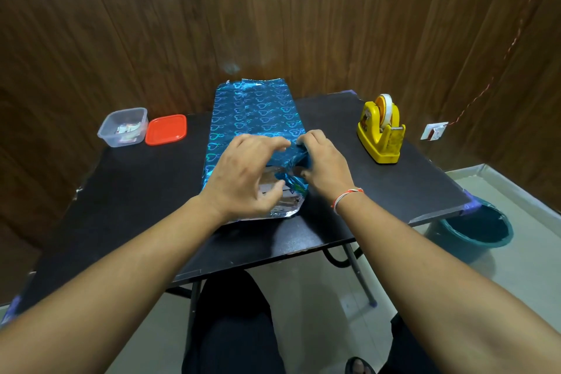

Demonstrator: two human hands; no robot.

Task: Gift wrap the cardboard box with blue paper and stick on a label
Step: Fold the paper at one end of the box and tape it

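Observation:
A sheet of shiny blue paper (253,109) with heart outlines lies lengthwise across the middle of the black table (379,191). Its far end hangs past the table's back edge, and its silver underside shows at the near end. The box is almost wholly hidden under the paper and my hands. My left hand (243,176) hovers over the near end with fingers curved, thumb touching the silver flap. My right hand (321,164) pinches a fold of blue paper at the right side. Small labels (127,130) lie in a clear plastic tub (123,127) at the back left.
An orange lid (166,129) lies beside the tub. A yellow tape dispenser (381,130) stands at the back right of the table. A teal bucket (473,231) sits on the floor right of the table. Wooden wall panels rise close behind.

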